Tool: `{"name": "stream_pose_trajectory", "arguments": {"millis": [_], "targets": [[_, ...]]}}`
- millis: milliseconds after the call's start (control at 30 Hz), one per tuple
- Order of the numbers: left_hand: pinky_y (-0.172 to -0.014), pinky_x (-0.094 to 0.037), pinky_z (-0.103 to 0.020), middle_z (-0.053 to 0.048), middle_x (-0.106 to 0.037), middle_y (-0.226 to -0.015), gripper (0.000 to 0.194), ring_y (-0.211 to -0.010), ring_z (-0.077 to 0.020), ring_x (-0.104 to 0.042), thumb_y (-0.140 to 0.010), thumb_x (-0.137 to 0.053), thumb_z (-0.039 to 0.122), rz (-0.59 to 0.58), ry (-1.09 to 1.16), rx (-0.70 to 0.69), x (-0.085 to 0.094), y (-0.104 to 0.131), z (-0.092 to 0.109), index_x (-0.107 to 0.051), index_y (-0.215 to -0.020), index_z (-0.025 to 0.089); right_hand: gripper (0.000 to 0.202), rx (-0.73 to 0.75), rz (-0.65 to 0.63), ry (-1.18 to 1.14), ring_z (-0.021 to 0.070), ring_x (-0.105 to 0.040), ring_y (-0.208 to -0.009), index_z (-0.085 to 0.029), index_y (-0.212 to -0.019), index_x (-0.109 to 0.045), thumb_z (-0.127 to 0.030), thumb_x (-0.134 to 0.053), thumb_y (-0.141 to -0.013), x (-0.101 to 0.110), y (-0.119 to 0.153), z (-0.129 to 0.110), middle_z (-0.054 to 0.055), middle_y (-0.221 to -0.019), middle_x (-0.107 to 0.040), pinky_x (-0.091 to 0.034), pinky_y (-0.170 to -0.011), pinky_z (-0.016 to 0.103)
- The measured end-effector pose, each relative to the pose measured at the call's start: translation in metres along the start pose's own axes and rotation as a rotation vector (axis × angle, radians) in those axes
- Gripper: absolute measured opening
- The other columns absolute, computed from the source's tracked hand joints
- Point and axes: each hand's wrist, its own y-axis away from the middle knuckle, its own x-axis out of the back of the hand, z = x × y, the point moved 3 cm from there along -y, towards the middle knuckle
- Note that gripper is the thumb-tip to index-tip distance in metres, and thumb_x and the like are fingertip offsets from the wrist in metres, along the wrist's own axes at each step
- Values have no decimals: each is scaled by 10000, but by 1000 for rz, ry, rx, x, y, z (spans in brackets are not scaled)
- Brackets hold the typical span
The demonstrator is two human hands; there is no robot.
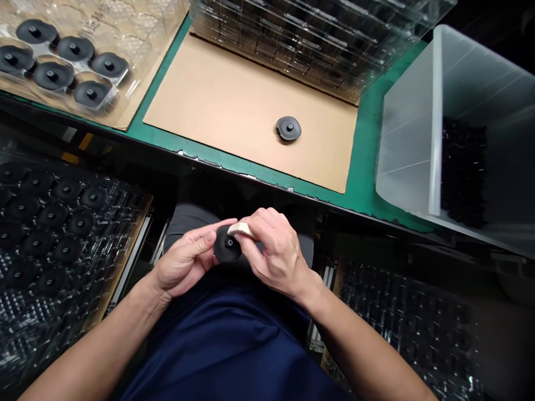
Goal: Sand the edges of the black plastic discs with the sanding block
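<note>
Over my lap, my left hand (190,256) grips a round black disc (224,250) by its edge, thumb on the near face. A small raised hub stands at the disc's middle. Pinched in my right hand (273,250) is a small cream-white pad (240,228), curved and perhaps cloth or foam. It rests against the disc's upper right, beside the hub. My right fingers hide part of both the pad and the disc. A similar black disc (288,128) lies alone on the cardboard sheet (217,106) on the bench, hub facing up.
A clear tray (125,83) with several black discs sits at the upper left. Stacked clear trays (288,50) stand behind the cardboard. A translucent bin (437,122) with dark bits is at right. More disc trays lie low at left (45,223) and right (413,323).
</note>
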Motion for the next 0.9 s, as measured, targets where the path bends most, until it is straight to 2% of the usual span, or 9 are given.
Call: {"name": "stream_pose_trajectory", "arguments": {"millis": [133,200,267,367,467,533,633,733,900], "targets": [[-636,-648,-280,-81,-736,-805,350,-702,-182,-697,-843,-877,477,-61,55,161,-2,0,-11,-829,-887,133,240,229,-125,-66,201,-515,-864,-161,-1140,-724,-256,-506,-1109,4,-2,-6,69,-1021,-676,-388,-775,372],[-585,-635,-286,-90,-728,-778,390,-670,-193,-693,-830,-884,496,-66,85,237,-5,0,-14,-826,-896,116,266,325,-137,-55,205,-520,-871,-178,-1162,-734,-266,-486,-1121,5,-2,-9,67,-1028,-679,-392,-790,381],[-646,-661,-307,-101,-763,-892,387,-747,-202,-717,-827,-896,470,-49,121,204,-7,-2,-12,-832,-1009,134,259,320,-88,-21,208,-535,-883,-180,-1145,-741,-263,-498,-1110,5,-1,-8,68,-1027,-686,-395,-814,390],[-858,-660,-281,-72,-779,-1134,432,-966,-182,-735,-784,-948,331,48,151,-26,-5,-6,-3,-811,-1182,233,221,-18,43,-63,173,-506,-754,-155,-913,-710,-273,-570,-1038,2,2,3,40,-836,-624,-384,-725,351],[-912,-609,-186,-42,-771,-1164,582,-1037,-146,-714,-654,-1003,160,131,50,-216,-2,-10,2,-810,-1193,265,285,-423,-75,-366,124,-422,-609,-179,-759,-613,-353,-608,-984,-11,7,9,-23,-680,-505,-316,-567,295],[-896,-601,-164,-45,-775,-1139,593,-1021,-140,-709,-613,-1003,109,141,-34,-290,-3,-11,2,-823,-1159,253,298,-535,-116,-546,117,-427,-611,-182,-803,-631,-415,-603,-987,-16,7,4,-32,-697,-525,-317,-548,277],[-903,-599,-163,-45,-782,-1159,579,-1040,-146,-715,-619,-989,90,136,-82,-390,-8,-9,6,-828,-1145,269,285,-472,-24,-586,119,-441,-639,-175,-857,-651,-412,-586,-1002,-10,2,-6,-24,-734,-548,-339,-581,274],[-935,-605,-195,-35,-778,-1203,601,-1082,-168,-722,-616,-988,99,155,-64,-447,-12,-3,14,-823,-1158,301,248,-337,21,-409,121,-432,-636,-179,-790,-611,-322,-594,-992,-3,-2,-9,-22,-711,-519,-328,-612,292],[-922,-620,-236,-72,-770,-1244,544,-1074,-192,-730,-753,-952,238,98,-43,-212,-7,4,11,-788,-1269,287,237,-127,95,-33,177,-485,-750,-177,-847,-642,-273,-544,-1040,3,-7,-3,36,-798,-580,-379,-743,347]]}}
